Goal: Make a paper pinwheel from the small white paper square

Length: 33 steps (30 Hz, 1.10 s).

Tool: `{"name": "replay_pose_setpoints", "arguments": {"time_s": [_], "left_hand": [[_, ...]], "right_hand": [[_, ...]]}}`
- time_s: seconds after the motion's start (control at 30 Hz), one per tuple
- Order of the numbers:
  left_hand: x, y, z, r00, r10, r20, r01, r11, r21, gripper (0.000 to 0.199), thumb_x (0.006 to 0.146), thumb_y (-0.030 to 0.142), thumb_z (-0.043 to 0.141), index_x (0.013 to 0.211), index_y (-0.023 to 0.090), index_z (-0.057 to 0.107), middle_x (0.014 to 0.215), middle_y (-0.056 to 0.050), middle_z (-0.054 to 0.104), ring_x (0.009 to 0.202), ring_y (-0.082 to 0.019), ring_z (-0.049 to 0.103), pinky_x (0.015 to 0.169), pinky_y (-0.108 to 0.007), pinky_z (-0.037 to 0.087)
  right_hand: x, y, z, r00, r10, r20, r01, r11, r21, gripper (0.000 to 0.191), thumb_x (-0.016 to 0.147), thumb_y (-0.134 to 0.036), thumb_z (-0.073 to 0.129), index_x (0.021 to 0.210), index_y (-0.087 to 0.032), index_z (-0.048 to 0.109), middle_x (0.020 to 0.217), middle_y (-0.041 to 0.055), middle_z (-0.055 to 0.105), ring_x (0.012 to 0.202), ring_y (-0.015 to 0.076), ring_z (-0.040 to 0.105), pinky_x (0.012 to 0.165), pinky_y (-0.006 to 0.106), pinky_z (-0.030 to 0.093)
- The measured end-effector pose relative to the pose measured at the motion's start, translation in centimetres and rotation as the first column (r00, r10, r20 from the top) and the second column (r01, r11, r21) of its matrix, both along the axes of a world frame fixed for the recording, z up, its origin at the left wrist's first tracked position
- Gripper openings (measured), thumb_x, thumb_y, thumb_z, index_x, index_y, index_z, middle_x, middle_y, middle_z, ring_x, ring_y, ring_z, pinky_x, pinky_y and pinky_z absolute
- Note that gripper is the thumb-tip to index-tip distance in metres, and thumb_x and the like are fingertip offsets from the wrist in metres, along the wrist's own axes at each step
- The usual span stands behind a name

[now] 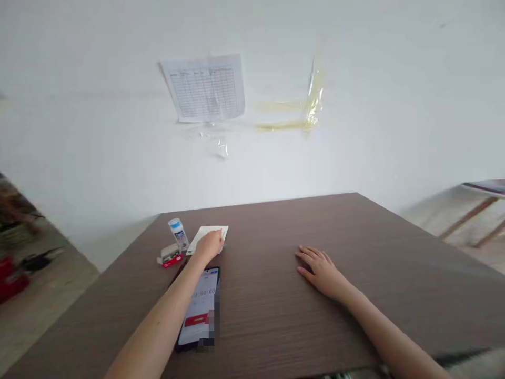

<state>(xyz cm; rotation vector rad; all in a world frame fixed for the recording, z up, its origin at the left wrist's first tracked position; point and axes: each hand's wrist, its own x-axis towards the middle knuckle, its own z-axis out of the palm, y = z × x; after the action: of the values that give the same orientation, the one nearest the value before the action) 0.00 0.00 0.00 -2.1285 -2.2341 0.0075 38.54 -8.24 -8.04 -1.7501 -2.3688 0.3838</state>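
Observation:
My left hand reaches over a white paper or booklet at the far left of the table. Its fingers are curled closed at the paper's right side; whether they grip it or something small is hidden. Below that forearm lies a phone with a timer on its screen, partly covered by the arm. Palm down on the brown table, my right hand rests with its fingers stretched out and holds nothing.
A white bottle with a blue cap stands left of the paper. In front of it is a small open red-and-white box with small items inside. Behind the table rises a white wall with a taped printed sheet.

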Motion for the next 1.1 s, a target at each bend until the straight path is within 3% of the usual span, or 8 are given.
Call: {"name": "replay_pose_setpoints", "arguments": {"time_s": [0.27, 0.5, 0.63, 0.8, 0.93, 1.1], "left_hand": [[1.0, -0.7, 1.8, 0.999, -0.043, 0.006, 0.042, 0.99, 0.133, 0.037, 0.119, 0.017, 0.045, 0.128, 0.018, 0.081, 0.136, -0.019, 0.086, 0.125, -0.032, 0.083, 0.102, -0.037, 0.06], [4.9, -2.7, 2.5, 0.959, -0.282, 0.018, 0.276, 0.949, 0.155, 0.028, 0.12, 0.018, 0.051, 0.125, 0.02, 0.079, 0.139, -0.015, 0.084, 0.13, -0.029, 0.078, 0.118, -0.04, 0.054], [7.1, -4.6, 1.6, 0.922, -0.384, 0.041, 0.378, 0.919, 0.116, 0.023, 0.118, 0.017, 0.057, 0.118, 0.02, 0.08, 0.132, -0.013, 0.086, 0.128, -0.029, 0.08, 0.116, -0.038, 0.055], [9.1, -7.3, -0.3, 0.85, -0.515, 0.114, 0.514, 0.857, 0.04, 0.022, 0.117, 0.014, 0.059, 0.12, 0.018, 0.081, 0.136, -0.013, 0.086, 0.128, -0.03, 0.08, 0.119, -0.041, 0.055], [9.9, -8.9, -1.8, 0.797, -0.587, 0.145, 0.597, 0.802, -0.034, 0.016, 0.116, 0.015, 0.065, 0.114, 0.02, 0.081, 0.133, -0.009, 0.087, 0.123, -0.026, 0.083, 0.113, -0.036, 0.058], [10.1, -10.0, -3.4, 0.741, -0.63, 0.232, 0.654, 0.755, -0.036, 0.015, 0.114, 0.014, 0.067, 0.114, 0.021, 0.081, 0.136, -0.01, 0.087, 0.128, -0.027, 0.083, 0.119, -0.04, 0.059]], "right_hand": [[0.2, 0.1, -0.5, 0.999, -0.002, -0.049, 0.004, 1.0, 0.022, 0.065, 0.117, -0.045, 0.05, 0.176, -0.022, 0.063, 0.191, 0.0156, 0.047, 0.18, 0.0408, 0.041, 0.147, 0.069, 0.029], [0.2, 0.3, -0.6, 0.997, -0.005, -0.073, 0.008, 0.999, 0.036, 0.064, 0.115, -0.044, 0.053, 0.174, -0.023, 0.066, 0.19, 0.0161, 0.05, 0.178, 0.0412, 0.044, 0.146, 0.071, 0.029], [0.4, 0.5, -0.9, 0.996, -0.014, -0.084, 0.018, 0.999, 0.05, 0.062, 0.114, -0.042, 0.054, 0.172, -0.024, 0.068, 0.189, 0.0157, 0.051, 0.177, 0.0409, 0.046, 0.146, 0.072, 0.03], [0.6, 0.6, -0.7, 0.994, -0.026, -0.109, 0.032, 0.998, 0.06, 0.058, 0.116, -0.042, 0.052, 0.165, -0.02, 0.073, 0.186, 0.0179, 0.055, 0.174, 0.0388, 0.051, 0.146, 0.066, 0.034], [0.5, 0.6, -0.6, 0.992, -0.03, -0.12, 0.037, 0.998, 0.055, 0.057, 0.115, -0.04, 0.056, 0.165, -0.02, 0.074, 0.185, 0.018, 0.057, 0.174, 0.0396, 0.051, 0.146, 0.067, 0.033], [0.4, 0.7, -0.9, 0.993, -0.035, -0.109, 0.042, 0.997, 0.058, 0.055, 0.114, -0.037, 0.059, 0.164, -0.02, 0.075, 0.186, 0.0179, 0.056, 0.174, 0.0398, 0.05, 0.146, 0.065, 0.033]]}}
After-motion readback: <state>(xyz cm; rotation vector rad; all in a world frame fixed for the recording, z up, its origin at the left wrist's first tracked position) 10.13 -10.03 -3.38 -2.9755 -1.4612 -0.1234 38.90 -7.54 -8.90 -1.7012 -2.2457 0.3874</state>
